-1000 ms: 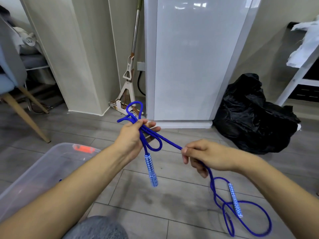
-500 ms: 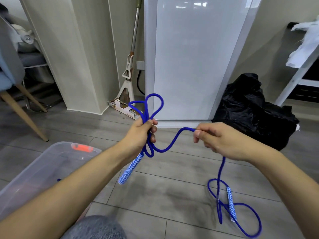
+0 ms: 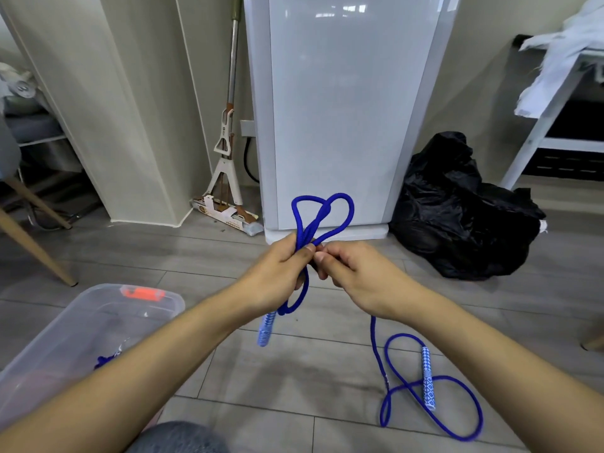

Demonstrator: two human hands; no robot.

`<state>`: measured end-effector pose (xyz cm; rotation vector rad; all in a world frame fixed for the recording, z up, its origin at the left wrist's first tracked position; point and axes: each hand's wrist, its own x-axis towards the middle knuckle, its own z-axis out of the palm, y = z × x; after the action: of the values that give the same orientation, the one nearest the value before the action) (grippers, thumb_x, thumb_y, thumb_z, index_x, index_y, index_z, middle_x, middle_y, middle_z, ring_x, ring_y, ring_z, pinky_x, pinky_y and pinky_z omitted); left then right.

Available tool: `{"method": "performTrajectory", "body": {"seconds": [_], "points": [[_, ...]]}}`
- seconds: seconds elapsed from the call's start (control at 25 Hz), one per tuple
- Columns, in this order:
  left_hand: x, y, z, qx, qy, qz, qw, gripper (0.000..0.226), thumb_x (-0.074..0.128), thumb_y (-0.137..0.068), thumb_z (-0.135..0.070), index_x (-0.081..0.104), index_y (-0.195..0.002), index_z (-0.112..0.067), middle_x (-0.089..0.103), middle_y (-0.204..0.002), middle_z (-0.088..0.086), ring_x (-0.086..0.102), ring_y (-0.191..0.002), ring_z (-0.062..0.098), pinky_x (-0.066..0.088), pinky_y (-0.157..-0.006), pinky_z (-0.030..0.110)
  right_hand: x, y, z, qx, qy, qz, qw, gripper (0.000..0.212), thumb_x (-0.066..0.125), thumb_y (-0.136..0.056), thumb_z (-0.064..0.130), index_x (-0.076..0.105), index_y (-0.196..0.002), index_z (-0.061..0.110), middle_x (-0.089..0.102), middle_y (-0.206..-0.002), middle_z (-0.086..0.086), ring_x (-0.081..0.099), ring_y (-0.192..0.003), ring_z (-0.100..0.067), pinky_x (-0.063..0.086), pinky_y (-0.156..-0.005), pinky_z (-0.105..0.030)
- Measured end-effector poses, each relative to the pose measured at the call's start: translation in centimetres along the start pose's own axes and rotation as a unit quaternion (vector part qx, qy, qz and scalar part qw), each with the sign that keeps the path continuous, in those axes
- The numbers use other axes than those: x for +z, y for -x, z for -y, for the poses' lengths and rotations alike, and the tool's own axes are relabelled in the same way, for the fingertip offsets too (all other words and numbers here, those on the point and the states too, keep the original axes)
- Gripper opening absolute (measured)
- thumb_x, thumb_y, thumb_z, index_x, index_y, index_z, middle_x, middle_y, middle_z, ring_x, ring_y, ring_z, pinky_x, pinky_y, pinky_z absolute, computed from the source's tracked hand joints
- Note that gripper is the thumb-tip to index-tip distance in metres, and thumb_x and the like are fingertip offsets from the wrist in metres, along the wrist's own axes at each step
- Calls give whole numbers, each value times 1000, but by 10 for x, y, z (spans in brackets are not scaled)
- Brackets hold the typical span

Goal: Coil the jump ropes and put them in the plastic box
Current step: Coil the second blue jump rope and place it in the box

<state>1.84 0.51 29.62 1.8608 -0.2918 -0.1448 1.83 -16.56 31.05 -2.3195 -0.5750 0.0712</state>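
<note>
While my left hand (image 3: 281, 273) clenches the jump rope (image 3: 322, 212) loops and my right hand (image 3: 353, 273) pinches in the next strand | I judge equal loops best | slack on floor (image 3: 294, 371) | plastic box (image 3: 98, 325) left.

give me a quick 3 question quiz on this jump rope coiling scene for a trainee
1. True or false: both handles of the blue jump rope are held in the hands.
2. Which hand holds the gathered loops? A. left hand B. right hand
3. Fill in: the clear plastic box sits on the floor to the person's ____.

Key
1. False: one handle hangs below the left hand, and the other handle lies on the floor.
2. A; the right hand pinches the strand next to it.
3. left
</note>
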Motion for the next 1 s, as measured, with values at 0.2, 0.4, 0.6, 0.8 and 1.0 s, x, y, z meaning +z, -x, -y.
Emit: {"method": "performTrajectory", "body": {"seconds": [0.2, 0.4, 0.6, 0.8, 1.0], "points": [[-11, 2, 1, 59, -176, 54, 981, 22, 39, -104, -26, 56, -91, -32, 62, -76, -8, 49, -64, 3, 42, -65, 26, 2, 2, -3, 36, -7, -35, 999, 33, 44, -105, 32, 56, -75, 26, 55, -56, 27, 48, -55, 2, 35, -54, -13], [-12, 2, 8, 59, -159, -9, 985, 23, 37, -105, -32, 54, -92, -23, 69, -71, -5, 60, -74, 13, 50, -76, 34, -6, 0, -10, 80, -184, 22, 979, 33, 48, -104, 29, 55, -76, 13, 36, -51, 5, 29, -44, -11, 25, -44, -25], [-42, -17, 28, -25, 285, -221, 932, 24, 35, -106, -11, 53, -91, -6, 52, -57, -1, 60, -54, 18, 59, -78, 47, -65, 25, -40, 121, -112, 120, 979, 32, 46, -105, 26, 60, -86, 5, 44, -58, -6, 39, -49, -21, 32, -55, -33], [-28, -14, 24, -88, 339, -198, 916, 19, 37, -103, -11, 49, -89, -10, 36, -53, -2, 33, -39, 12, 45, -44, 28, -63, 21, -40, 124, -192, -38, 973, 32, 37, -108, 21, 55, -89, 2, 37, -59, -9, 28, -41, -16, 23, -44, -26], [8, -8, 9, -80, 232, -92, 965, 19, 37, -104, -12, 52, -93, -9, 43, -54, -3, 37, -43, 14, 44, -49, 29, -17, -2, -9, 107, -180, -114, 971, 32, 34, -107, 22, 51, -83, 11, 42, -48, -2, 28, -33, -13, 24, -39, -21]]}}
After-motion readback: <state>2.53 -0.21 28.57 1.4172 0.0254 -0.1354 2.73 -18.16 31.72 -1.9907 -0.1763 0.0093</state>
